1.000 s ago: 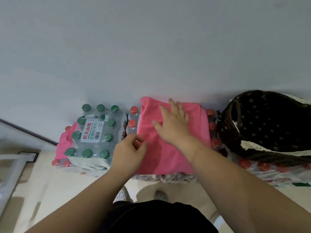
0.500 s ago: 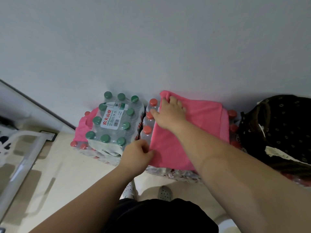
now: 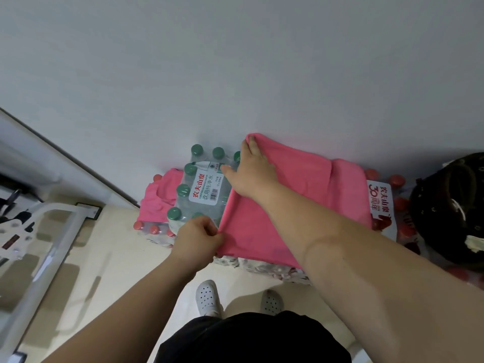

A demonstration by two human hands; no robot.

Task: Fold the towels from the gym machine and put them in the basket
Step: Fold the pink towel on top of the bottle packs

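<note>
A pink towel [image 3: 301, 203] lies spread over packs of red-capped water bottles [image 3: 382, 203] against the wall. My left hand [image 3: 196, 239] pinches its near left corner. My right hand [image 3: 251, 174] lies on the far left corner with straight fingers, thumb stretched out to the left over the neighbouring pack. Another pink towel [image 3: 157, 197] sits partly under a pack of green-capped bottles [image 3: 199, 189] on the left. The dark dotted basket [image 3: 445, 205] with lace trim stands at the right edge.
A white machine frame [image 3: 52, 231] stands on the beige floor at left. The grey wall [image 3: 235, 74] rises right behind the bottle packs. My feet in white perforated shoes [image 3: 207, 297] stand close to the packs.
My right hand slid from the middle of the towel to its far left corner. My left hand moved down the left edge to the near corner. The view turned left.
</note>
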